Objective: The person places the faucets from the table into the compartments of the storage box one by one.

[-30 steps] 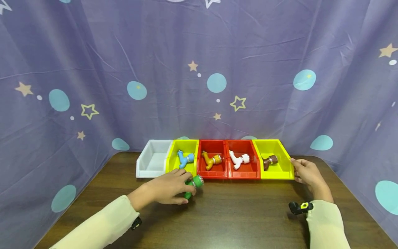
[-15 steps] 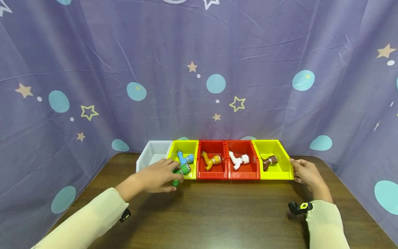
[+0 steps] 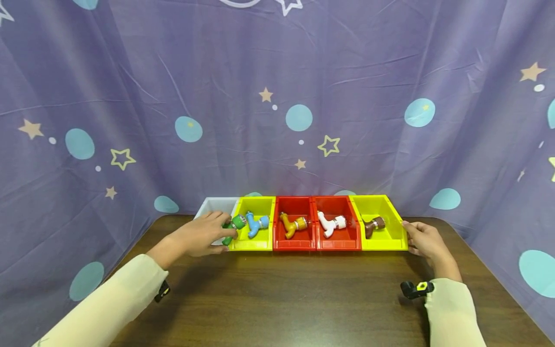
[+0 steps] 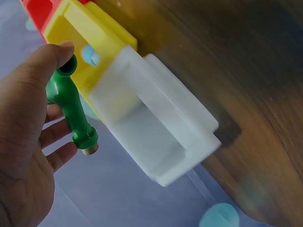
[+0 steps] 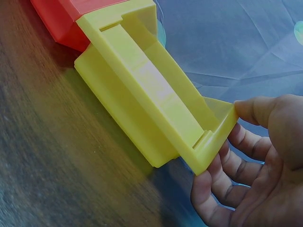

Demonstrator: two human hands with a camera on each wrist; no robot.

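Note:
My left hand (image 3: 201, 234) pinches a green tap (image 4: 69, 101) by its fingers and thumb, up over the white bin (image 4: 142, 132) at the row's left end. In the left wrist view the tap's brass threaded end points down along the fingers. At the opposite end, my right hand (image 3: 427, 242) grips the side wall of a yellow bin (image 5: 142, 99), thumb on the rim corner and fingers along the outside. Inside that bin lies a brown tap (image 3: 375, 225). A blue tap (image 3: 257, 225) lies in the other yellow bin (image 3: 249, 246), beside the green one in the head view.
Two red bins (image 3: 295, 245) stand between the yellow ones, holding a mustard-yellow tap (image 3: 293, 225) and a white tap (image 3: 331, 224). The bins form one row along the back of the brown wooden table (image 3: 295, 299). A purple patterned curtain (image 3: 243, 144) hangs right behind.
My left hand has carried the green tap left and toward the back, from in front of the left yellow bin to over the white bin. The right hand has kept its grip on the bin.

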